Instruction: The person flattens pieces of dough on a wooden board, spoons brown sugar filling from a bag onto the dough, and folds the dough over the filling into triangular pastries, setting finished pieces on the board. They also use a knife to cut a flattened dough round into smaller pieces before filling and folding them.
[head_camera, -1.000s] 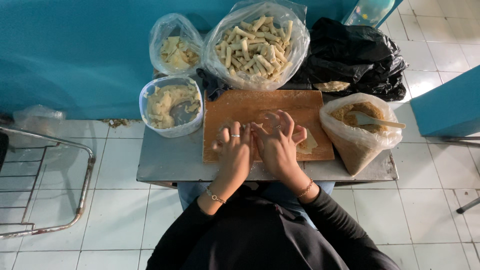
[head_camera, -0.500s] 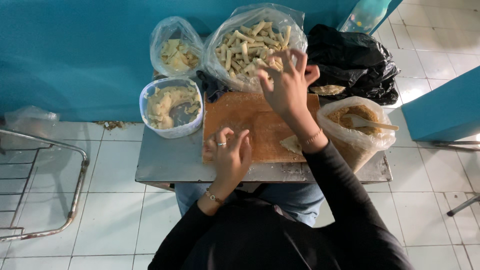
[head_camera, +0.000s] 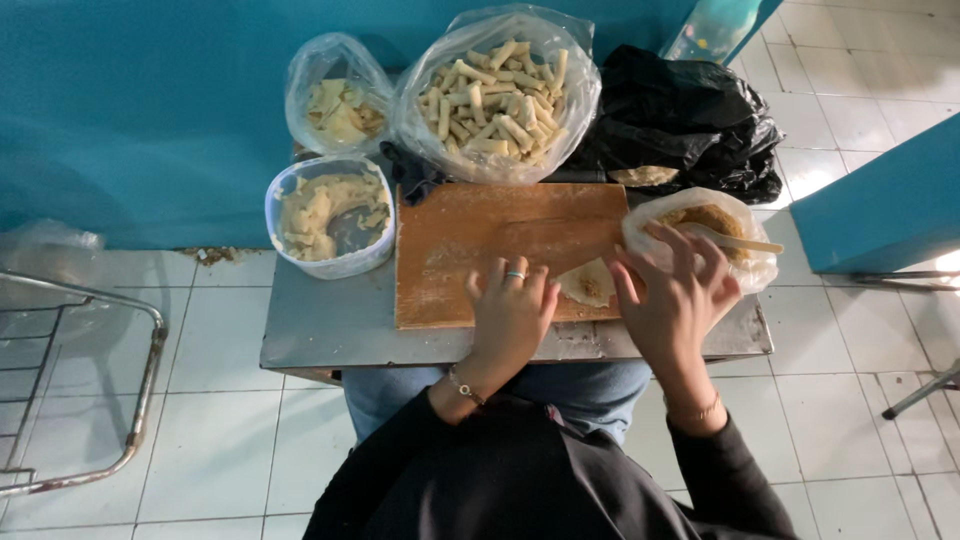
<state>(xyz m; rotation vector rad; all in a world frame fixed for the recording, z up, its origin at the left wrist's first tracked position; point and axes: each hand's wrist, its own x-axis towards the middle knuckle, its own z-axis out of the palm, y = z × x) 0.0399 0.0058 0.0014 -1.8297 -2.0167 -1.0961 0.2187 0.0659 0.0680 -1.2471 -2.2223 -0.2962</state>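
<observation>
My left hand (head_camera: 512, 310) rests flat on the near edge of a wooden cutting board (head_camera: 480, 235), fingers spread, a ring on one finger. My right hand (head_camera: 672, 292) hovers at the board's right end, fingers apart, beside a pale wrapper sheet (head_camera: 588, 282) with a dab of brown filling on it. Just right of it stands a bag of brown filling (head_camera: 708, 220) with a wooden spoon (head_camera: 738, 240) inside. A large bag of finished rolls (head_camera: 497, 95) sits behind the board.
A small metal table (head_camera: 330, 325) holds everything. A plastic tub of pale pieces (head_camera: 330, 213) and a small bag of wrappers (head_camera: 335, 100) stand at the left. A black plastic bag (head_camera: 685, 120) lies at the back right. A teal wall runs behind; a metal rack (head_camera: 90, 390) stands left.
My right hand reached up to the bag of rolls half a second ago and has come back down to the board's right end. My left hand stayed on the board.
</observation>
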